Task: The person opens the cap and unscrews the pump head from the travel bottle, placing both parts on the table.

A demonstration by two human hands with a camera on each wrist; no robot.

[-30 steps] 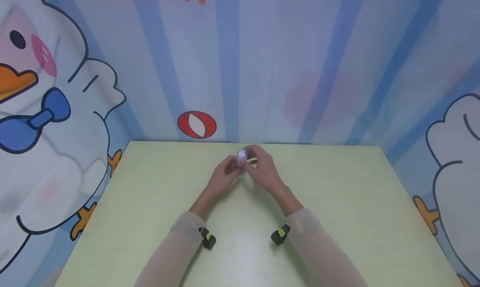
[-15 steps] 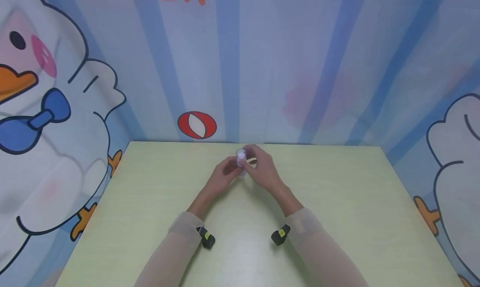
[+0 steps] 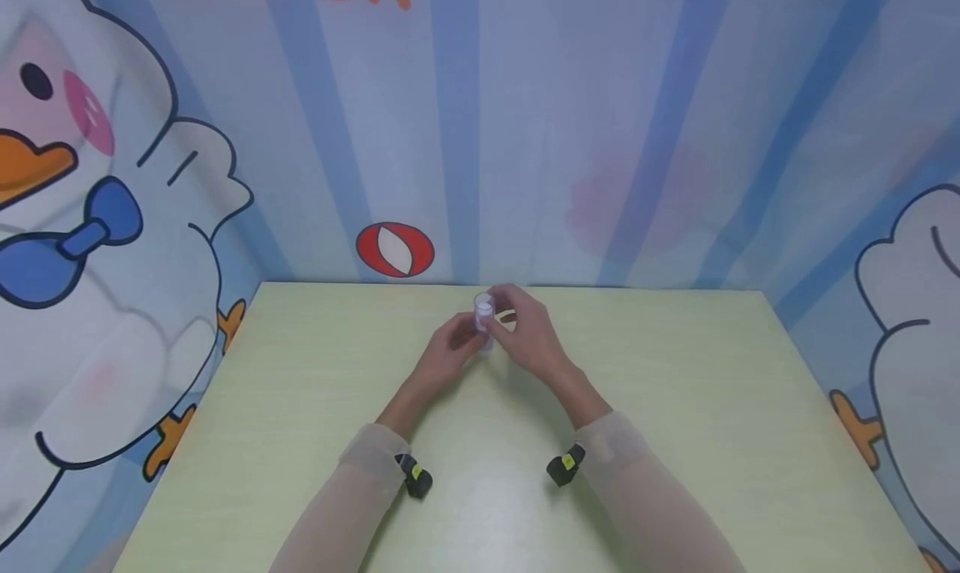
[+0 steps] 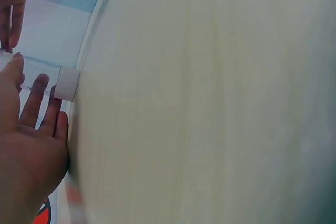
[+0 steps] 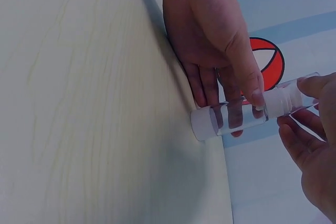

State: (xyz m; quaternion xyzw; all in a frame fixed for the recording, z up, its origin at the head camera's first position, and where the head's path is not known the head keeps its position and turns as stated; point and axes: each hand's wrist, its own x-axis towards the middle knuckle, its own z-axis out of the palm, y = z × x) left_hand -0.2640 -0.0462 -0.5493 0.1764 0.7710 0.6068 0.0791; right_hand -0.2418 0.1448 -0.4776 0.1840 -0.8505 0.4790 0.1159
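Note:
In the right wrist view, a slim clear bottle (image 5: 251,118) has a white base (image 5: 203,124), a white collar (image 5: 276,103) and a clear cap (image 5: 308,83) at its top end. My left hand (image 3: 445,352) grips the bottle's body, thumb on one side and fingers behind. At the top, my right hand (image 3: 529,336) pinches the clear cap between thumb and fingers. The head view shows the bottle upright near the table's back edge. Whether its base touches the table is hard to tell. In the left wrist view, fingers hide part of the bottle's upper end.
A pale wood-grain table (image 3: 480,490) lies under both forearms. Its back edge meets a blue striped backdrop (image 3: 525,140) with a red and white ball print (image 3: 395,249). Duck prints cover the side walls. A small dark camera is worn on each wrist.
My right hand and the clear cap have risen slightly, and the right wrist has shifted a little to the right. The left hand has stayed nearly in place on the bottle.

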